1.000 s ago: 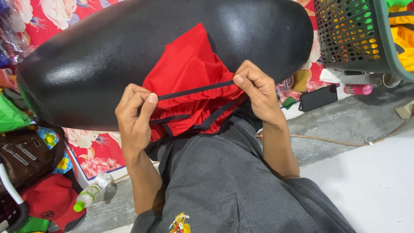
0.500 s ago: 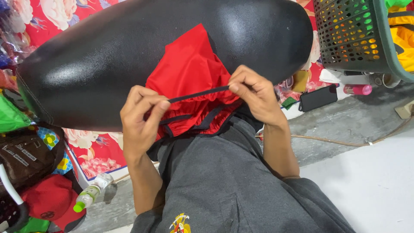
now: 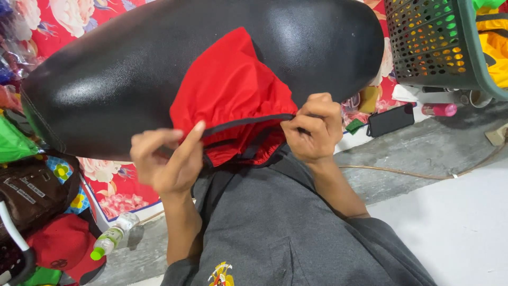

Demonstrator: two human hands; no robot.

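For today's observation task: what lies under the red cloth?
The red cloth lies on a black seat; both hands hold its dark band. Under its folds nothing shows.

We see bare floor (image 3: pixel 455 222) open at right; the black seat (image 3: pixel 132 69) blocks above, the green basket (image 3: pixel 434 47) crowds the upper right.

A: Entry one, the seat (image 3: pixel 132 74)?
B: Black vinyl or leather-like cover, smooth, glossy, bright sheen along the top, stitched seam at its left end.
A: Red cloth (image 3: pixel 227 90)?
B: Thin woven fabric, matt, gathered into a dark band (image 3: pixel 248 121), likely elastic.
A: Shirt (image 3: pixel 275 233)?
B: Grey knit cloth, matt, slightly heathered, embroidered patch.
A: Basket (image 3: pixel 428 47)?
B: Green moulded plastic, perforated, dull sheen.
A: Floor (image 3: pixel 423 153)?
B: Rough grey concrete, then a smooth white part.
A: Bottle (image 3: pixel 108 241)?
B: Clear plastic, green cap.
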